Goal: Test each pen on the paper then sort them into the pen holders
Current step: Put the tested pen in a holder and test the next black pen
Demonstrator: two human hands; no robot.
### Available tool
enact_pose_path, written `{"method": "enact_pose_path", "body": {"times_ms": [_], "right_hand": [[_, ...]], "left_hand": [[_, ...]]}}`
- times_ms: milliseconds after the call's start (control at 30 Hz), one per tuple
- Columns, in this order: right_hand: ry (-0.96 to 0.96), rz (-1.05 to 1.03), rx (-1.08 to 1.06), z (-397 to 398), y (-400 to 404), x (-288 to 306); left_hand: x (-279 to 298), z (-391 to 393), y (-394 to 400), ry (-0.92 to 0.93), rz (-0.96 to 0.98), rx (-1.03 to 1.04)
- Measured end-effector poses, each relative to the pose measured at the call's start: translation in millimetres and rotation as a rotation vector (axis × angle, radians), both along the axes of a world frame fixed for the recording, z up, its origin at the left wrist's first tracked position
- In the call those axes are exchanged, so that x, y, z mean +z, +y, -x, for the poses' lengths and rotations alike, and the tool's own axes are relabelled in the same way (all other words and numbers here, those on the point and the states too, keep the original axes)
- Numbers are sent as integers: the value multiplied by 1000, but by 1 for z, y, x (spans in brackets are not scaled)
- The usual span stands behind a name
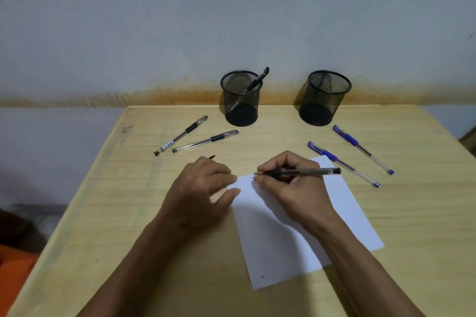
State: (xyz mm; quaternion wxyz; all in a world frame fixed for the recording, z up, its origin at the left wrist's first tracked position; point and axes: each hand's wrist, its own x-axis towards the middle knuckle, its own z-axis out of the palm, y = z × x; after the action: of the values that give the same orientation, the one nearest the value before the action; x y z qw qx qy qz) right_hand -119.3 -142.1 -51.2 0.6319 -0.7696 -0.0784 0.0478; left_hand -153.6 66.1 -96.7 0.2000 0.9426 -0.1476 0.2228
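Head view: my right hand (288,183) has its fingers clamped on the black pen (306,172) at its rubber grip, tip on the paper (304,224) at its far-left corner. Light, rigid, slick barrel, I judge; left hand (203,188) lies relaxed, fingers (233,194) pinning the sheet to the bench (128,213).

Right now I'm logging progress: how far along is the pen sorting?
Done: one black pen stands in the left holder. In hand: the right hand holds a black pen at the paper. Left: two black pens and two blue pens lie on the table.
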Motion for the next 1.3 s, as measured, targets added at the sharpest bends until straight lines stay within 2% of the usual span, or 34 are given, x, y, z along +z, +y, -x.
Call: {"method": "enact_pose_path", "body": {"times_ms": [267,733,1300], "right_hand": [[-60,165,39,-10,18,-14],[-134,165,13,-20,22,-32],[-109,102,7,-20,20,-35]], "left_hand": [[0,-1,4,57,71,-40],[0,-2,4,76,101,-28],[-1,-2,4,81,119,-22]]}}
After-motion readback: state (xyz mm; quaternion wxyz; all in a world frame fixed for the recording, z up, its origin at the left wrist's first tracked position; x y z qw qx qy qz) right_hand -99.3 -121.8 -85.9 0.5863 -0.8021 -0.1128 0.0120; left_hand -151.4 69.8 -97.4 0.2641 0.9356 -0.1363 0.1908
